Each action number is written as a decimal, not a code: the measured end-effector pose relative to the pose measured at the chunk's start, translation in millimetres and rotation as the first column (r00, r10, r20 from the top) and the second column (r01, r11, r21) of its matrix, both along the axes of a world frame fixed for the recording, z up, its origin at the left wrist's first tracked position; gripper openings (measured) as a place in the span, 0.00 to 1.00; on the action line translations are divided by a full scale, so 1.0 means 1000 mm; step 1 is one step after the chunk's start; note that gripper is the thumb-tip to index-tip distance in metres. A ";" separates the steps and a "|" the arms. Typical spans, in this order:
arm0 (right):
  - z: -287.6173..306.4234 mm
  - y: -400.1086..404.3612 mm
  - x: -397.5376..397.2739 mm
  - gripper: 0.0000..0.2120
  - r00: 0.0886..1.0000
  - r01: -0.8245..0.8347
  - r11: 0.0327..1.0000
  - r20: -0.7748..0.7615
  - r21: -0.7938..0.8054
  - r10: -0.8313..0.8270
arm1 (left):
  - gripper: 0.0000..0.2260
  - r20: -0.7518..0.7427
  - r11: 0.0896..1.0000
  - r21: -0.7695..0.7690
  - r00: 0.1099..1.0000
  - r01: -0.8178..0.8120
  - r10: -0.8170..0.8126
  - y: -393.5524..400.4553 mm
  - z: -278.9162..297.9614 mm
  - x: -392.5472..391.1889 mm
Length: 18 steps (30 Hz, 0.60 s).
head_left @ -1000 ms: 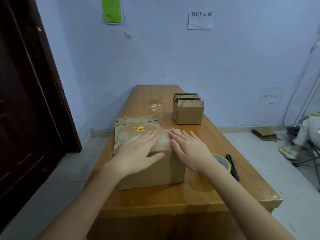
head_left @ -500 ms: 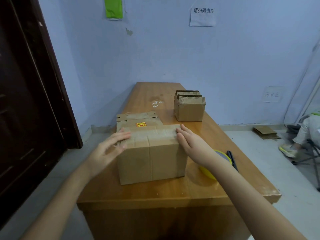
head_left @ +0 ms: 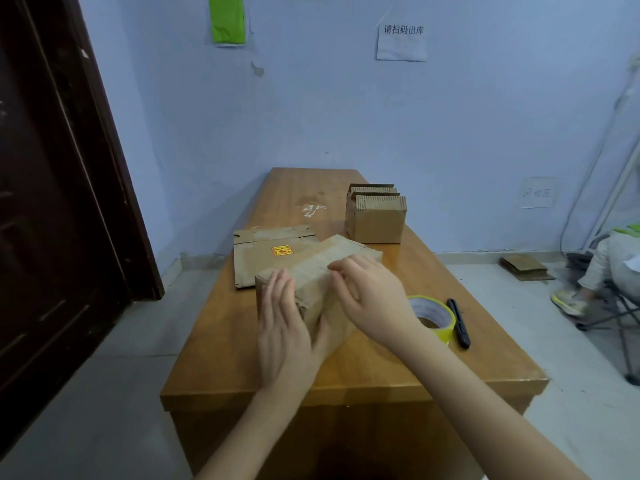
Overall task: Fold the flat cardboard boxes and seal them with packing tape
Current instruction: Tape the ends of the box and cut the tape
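The boxes [head_left: 332, 268] are plain brown; the flat one [head_left: 266, 261] bears a yellow-and-red sticker [head_left: 282, 251]. The tape [head_left: 433, 315] is yellow, the knife [head_left: 459, 322] black, the table [head_left: 221, 341] orange-brown.

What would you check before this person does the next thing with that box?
1. Box supported on table: ok.
2. Left hand flat against the box's near side: ok.
3. Right hand on top, fingers curled at the tape seam: ok.
4. Seam fully stuck down: cannot tell, hands cover it.
5. Tape roll and black cutter beside the right hand: ok.
6. Flat carton waiting behind: ok.
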State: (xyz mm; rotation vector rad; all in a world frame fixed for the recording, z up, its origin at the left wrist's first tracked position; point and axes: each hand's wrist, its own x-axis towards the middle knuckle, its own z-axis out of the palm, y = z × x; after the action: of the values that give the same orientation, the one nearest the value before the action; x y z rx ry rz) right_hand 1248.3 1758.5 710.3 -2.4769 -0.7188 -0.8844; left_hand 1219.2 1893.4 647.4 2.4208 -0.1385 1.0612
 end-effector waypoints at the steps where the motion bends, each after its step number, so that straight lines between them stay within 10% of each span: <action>1: 0.000 0.001 -0.006 0.20 0.998 -0.021 0.999 -0.058 -0.025 0.019 | 0.33 -0.051 0.998 0.064 0.998 -0.027 0.031 -0.008 0.003 -0.001; 9: 0.005 -0.036 -0.009 0.19 0.980 0.034 0.971 -0.181 -0.235 -0.078 | 0.23 -0.091 0.932 0.280 0.972 0.232 -0.215 -0.010 0.038 -0.014; 18: -0.001 -0.050 0.002 0.19 0.932 -0.076 0.995 -0.361 -0.071 0.045 | 0.16 -0.129 0.908 0.067 0.906 0.413 -0.403 0.008 0.051 0.021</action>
State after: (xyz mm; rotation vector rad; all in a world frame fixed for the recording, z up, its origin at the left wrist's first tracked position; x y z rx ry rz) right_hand 1250.2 1708.0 709.6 -2.5735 -0.7085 -0.3658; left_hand 1240.4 1901.0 698.0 2.3772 -0.6412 0.7386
